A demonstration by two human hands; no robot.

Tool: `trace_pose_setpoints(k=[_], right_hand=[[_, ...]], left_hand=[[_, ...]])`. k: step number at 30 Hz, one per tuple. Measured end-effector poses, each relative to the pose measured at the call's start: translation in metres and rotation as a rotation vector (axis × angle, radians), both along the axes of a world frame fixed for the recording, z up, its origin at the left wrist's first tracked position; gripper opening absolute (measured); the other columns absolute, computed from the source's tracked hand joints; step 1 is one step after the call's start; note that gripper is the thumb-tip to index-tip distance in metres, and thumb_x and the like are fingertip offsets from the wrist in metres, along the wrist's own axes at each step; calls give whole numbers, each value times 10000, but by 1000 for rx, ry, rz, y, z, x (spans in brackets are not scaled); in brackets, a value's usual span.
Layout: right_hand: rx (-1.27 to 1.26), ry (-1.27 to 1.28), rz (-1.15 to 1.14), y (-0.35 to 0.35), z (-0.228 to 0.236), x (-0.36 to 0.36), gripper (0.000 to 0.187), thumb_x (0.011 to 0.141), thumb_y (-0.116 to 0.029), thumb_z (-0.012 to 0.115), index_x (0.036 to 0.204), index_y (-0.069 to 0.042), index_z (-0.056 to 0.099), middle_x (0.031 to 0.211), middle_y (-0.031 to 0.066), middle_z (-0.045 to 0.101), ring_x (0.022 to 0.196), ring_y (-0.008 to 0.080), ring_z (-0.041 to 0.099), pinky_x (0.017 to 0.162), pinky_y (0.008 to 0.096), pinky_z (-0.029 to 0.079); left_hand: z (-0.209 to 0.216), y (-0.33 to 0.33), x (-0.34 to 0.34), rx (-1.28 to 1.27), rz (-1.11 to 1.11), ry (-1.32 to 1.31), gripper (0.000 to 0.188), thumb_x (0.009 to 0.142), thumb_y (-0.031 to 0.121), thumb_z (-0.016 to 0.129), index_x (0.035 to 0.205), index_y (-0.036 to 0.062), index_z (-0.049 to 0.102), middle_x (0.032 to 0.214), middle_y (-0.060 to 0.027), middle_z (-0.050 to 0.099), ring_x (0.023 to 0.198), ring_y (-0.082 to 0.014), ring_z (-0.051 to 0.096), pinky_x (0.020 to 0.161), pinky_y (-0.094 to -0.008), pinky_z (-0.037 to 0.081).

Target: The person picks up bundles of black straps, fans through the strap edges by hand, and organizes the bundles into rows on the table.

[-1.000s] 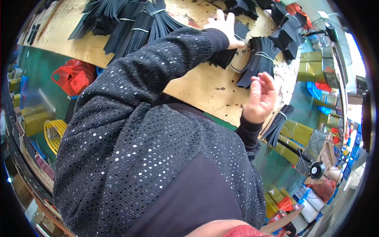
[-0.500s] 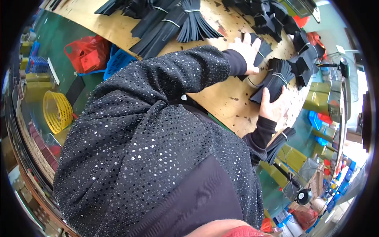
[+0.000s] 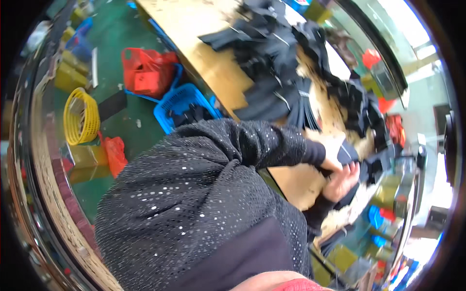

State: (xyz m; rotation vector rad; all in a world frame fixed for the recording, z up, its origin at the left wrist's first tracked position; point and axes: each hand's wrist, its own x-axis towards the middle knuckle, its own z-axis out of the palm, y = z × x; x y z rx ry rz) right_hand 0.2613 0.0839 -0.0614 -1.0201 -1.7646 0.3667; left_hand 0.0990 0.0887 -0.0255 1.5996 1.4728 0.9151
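Both hands are close together over the right part of the wooden table (image 3: 301, 186), blurred by motion. My left hand (image 3: 331, 149) is closed round a bundle of black strips (image 3: 347, 153), whose end shows beyond the fingers. Just nearer and to the right, my right hand (image 3: 342, 182) has its fingers bent against black strips. Dark material also shows below that hand, but which bundle it belongs to is unclear. Several more tied bundles of black strips (image 3: 269, 99) are heaped farther left, fastened with pale bands.
On the floor to the left stand a blue basket (image 3: 167, 110) with dark pieces, a red plastic bag (image 3: 148, 72) and a yellow basket (image 3: 68, 119). More black bundles (image 3: 352, 104) line the table's far side. Another bundle (image 3: 337, 236) lies at the near right edge.
My hands, apart on separate bundles before, have come together. The whole view has turned, so the table and heap sit lower and more of the left floor shows.
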Motion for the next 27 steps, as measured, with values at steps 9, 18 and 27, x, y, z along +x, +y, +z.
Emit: trace_pose_setpoints(k=[9, 18, 27], right_hand=[[179, 181, 121, -57, 45, -95, 509, 946, -350, 390, 1248, 59, 402, 1212, 173, 467, 1081, 276, 495, 936, 393, 383], [68, 141, 294, -58, 31, -159, 484, 960, -361, 384, 1244, 29, 424, 1216, 167, 478, 1070, 266, 513, 941, 377, 384], [-41, -68, -6, -77, 36, -151, 267, 845, -124, 585, 1082, -1, 586, 1003, 164, 615, 959, 278, 577, 875, 342, 435]], left_hand=[[57, -70, -122, 124, -96, -517, 795, 587, 156, 650, 1285, -25, 313, 1114, -186, 534, 997, -235, 544, 859, -313, 442], [68, -85, -219, 360, 118, -500, 765, 601, 185, 703, 1259, 3, 357, 1051, -147, 493, 978, -218, 497, 876, -320, 418], [95, -28, -266, 193, 65, -711, 684, 710, 45, 579, 1310, -43, 262, 1114, -160, 506, 957, -202, 560, 818, -284, 485]])
